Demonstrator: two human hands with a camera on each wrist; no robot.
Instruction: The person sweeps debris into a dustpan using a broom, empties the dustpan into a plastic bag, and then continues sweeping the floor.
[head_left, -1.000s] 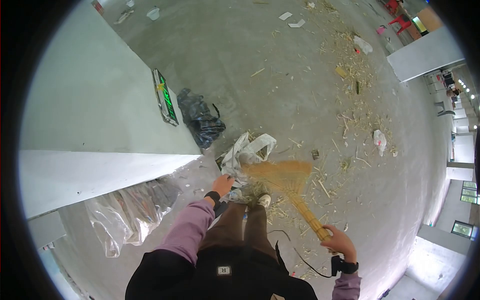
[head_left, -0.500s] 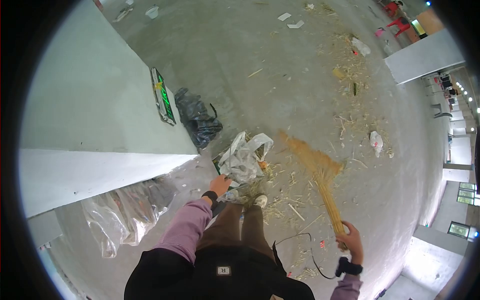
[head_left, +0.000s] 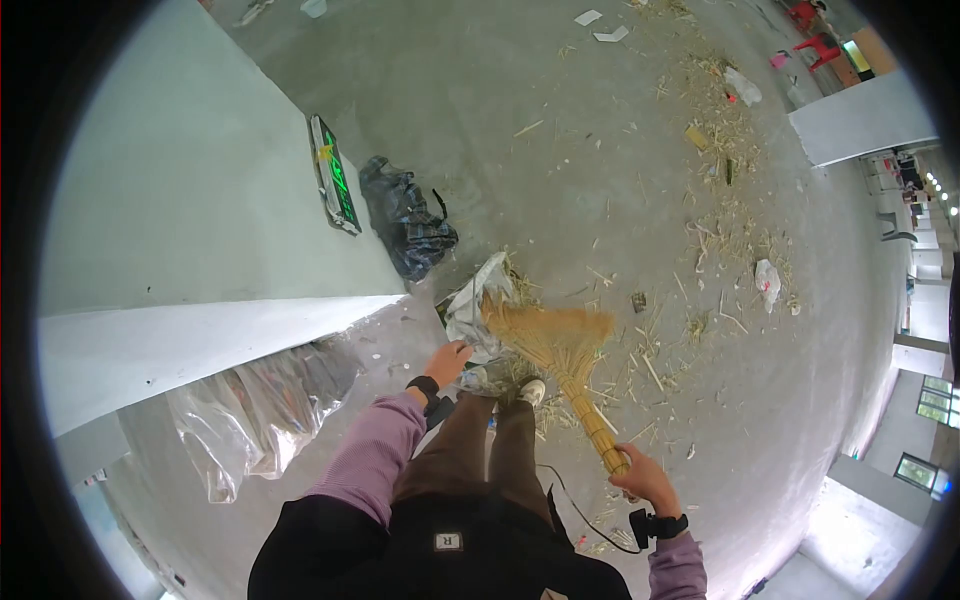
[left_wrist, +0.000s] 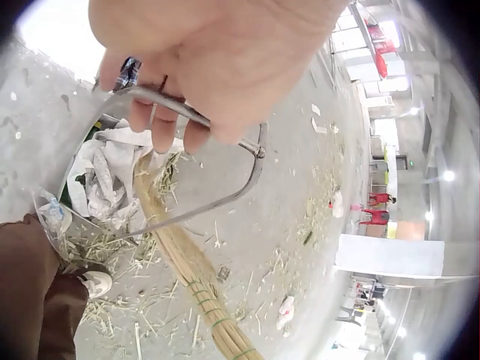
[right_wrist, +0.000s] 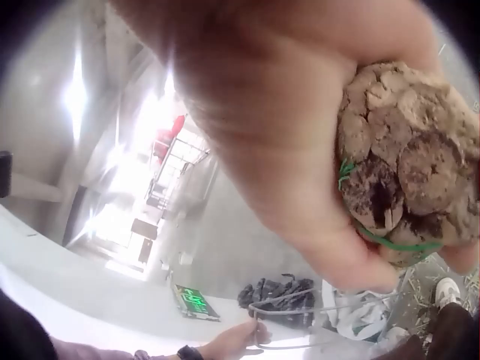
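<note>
My left hand grips a thin metal frame handle, fingers curled over its bar. Below it, a crumpled white bag lies among straw in a container whose shape is partly hidden. My right hand holds the straw broom near the end of its handle; the round cut end fills the right wrist view. The broom's bristles fan out beside and partly over the white bag, right of my left hand.
Loose straw surrounds my shoe and trails up the floor at the right. A dark plastic bag and a green lit sign are by the pillar. Clear plastic bags lie left of my legs.
The broom head and my right hand went out to the right, then came back left to the white bag. My left hand has kept its grip, moving little.
</note>
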